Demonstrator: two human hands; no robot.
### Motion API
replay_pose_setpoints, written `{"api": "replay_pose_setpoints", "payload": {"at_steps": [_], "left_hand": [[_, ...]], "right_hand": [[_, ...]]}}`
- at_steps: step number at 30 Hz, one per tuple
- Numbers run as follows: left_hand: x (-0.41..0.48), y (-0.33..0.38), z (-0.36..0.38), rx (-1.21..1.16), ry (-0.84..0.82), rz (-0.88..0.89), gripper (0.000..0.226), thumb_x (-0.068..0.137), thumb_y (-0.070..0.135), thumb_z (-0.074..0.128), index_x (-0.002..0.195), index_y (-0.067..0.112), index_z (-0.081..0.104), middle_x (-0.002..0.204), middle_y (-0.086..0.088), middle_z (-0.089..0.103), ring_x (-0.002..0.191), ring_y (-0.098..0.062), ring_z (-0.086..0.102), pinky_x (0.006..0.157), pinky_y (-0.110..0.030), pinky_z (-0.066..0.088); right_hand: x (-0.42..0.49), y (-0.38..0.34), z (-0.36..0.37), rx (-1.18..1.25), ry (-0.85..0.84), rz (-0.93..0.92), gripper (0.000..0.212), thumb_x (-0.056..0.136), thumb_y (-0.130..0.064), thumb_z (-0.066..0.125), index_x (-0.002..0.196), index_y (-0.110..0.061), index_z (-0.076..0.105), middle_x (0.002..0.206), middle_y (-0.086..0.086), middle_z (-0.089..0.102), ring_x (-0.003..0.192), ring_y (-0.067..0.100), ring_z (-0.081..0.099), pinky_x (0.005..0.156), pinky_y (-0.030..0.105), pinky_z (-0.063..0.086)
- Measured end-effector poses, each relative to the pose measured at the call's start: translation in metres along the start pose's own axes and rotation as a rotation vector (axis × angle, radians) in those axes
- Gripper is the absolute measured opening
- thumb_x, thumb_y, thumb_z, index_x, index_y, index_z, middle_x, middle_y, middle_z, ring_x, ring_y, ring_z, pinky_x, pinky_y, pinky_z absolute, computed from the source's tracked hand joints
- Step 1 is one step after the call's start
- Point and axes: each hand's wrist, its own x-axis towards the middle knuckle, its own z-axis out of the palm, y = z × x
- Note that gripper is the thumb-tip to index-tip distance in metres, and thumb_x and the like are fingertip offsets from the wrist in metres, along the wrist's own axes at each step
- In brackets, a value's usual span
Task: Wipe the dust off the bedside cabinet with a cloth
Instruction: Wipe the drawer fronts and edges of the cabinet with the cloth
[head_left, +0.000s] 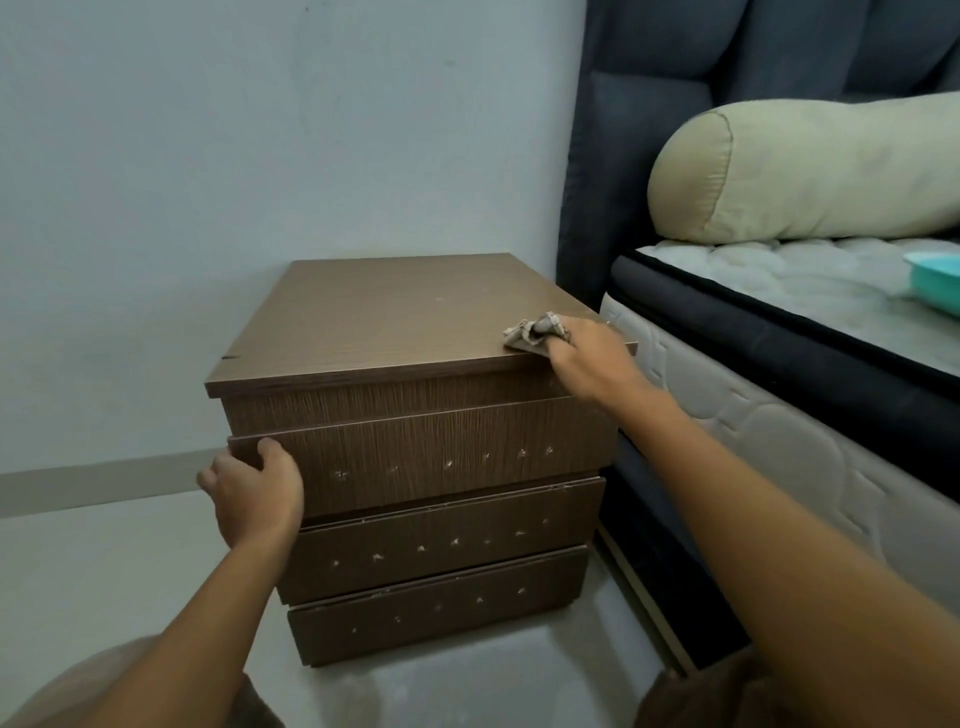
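Bed (779, 332) along the right, dark headboard, bare quilted mattress, a pale bolster (810, 166) lying on it. Just beside it, against the wall: bedside cabinet (415, 452), brown wood grain, three drawers, handles missing, only small holes left in the fronts. Top panel (384, 317) bare apart from the cloth.

Left hand (254, 493) at the left end of the top drawer front, grip hooked loosely over its corner, fingers spread, apparently steadying the cabinet. Right hand (587, 358) at the near right corner of the top, grip closed around a bunched cloth (535, 332), pressing it flat onto the wood.

Probably mid-wipe on the top surface, working at the edge nearest the bed. Most of the top lying to the left and back of the cloth, so next likely a sweep across toward the far left corner, pressure kept even, then drawer fronts and sides. No dust clearly visible; progress hard to judge.
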Motion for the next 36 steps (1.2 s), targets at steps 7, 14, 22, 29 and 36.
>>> {"api": "replay_pose_setpoints", "payload": {"at_steps": [7, 14, 22, 29, 36], "left_hand": [[-0.002, 0.008, -0.016, -0.067, -0.041, -0.053, 0.045, 0.095, 0.035, 0.039, 0.122, 0.004, 0.058, 0.126, -0.018, 0.052, 0.107, -0.039, 0.056, 0.093, -0.049, 0.044], [-0.007, 0.005, -0.025, -0.135, -0.07, -0.058, 0.03, 0.098, 0.024, 0.04, 0.104, 0.008, 0.063, 0.1, -0.013, 0.06, 0.088, -0.027, 0.053, 0.075, -0.037, 0.039], [-0.007, -0.002, -0.024, -0.169, -0.072, -0.119, 0.036, 0.099, 0.025, 0.042, 0.126, 0.009, 0.059, 0.112, -0.009, 0.062, 0.103, -0.028, 0.058, 0.083, -0.036, 0.044], [-0.005, -0.017, -0.016, -0.185, -0.052, -0.24, 0.033, 0.094, 0.021, 0.043, 0.112, 0.002, 0.063, 0.101, -0.015, 0.063, 0.095, -0.031, 0.061, 0.074, -0.035, 0.042], [0.008, -0.029, -0.019, -0.138, -0.031, -0.241, 0.021, 0.089, 0.018, 0.047, 0.071, 0.01, 0.054, 0.069, -0.001, 0.052, 0.08, -0.027, 0.056, 0.077, -0.04, 0.05]], "right_hand": [[-0.063, -0.017, 0.032, 0.203, -0.009, -0.211, 0.015, 0.096, -0.025, 0.043, 0.104, -0.023, 0.055, 0.09, -0.006, 0.065, 0.076, 0.01, 0.059, 0.064, 0.03, 0.046], [-0.096, -0.004, 0.057, 0.477, 0.17, 0.01, 0.023, 0.098, -0.018, 0.045, 0.113, -0.03, 0.056, 0.093, -0.009, 0.066, 0.077, 0.008, 0.061, 0.067, 0.034, 0.052], [-0.117, 0.015, 0.1, 0.842, 0.556, 0.53, 0.02, 0.102, -0.021, 0.043, 0.116, -0.029, 0.054, 0.099, -0.015, 0.059, 0.089, -0.002, 0.056, 0.079, 0.026, 0.043], [-0.116, 0.04, 0.122, 0.869, 0.733, 0.698, 0.034, 0.102, -0.018, 0.042, 0.135, -0.021, 0.048, 0.123, 0.0, 0.057, 0.107, 0.013, 0.052, 0.085, 0.027, 0.038], [-0.087, 0.051, 0.147, 0.864, 0.77, 0.667, 0.046, 0.102, -0.018, 0.041, 0.147, -0.024, 0.036, 0.144, 0.0, 0.048, 0.128, 0.013, 0.045, 0.098, 0.023, 0.034]]}}
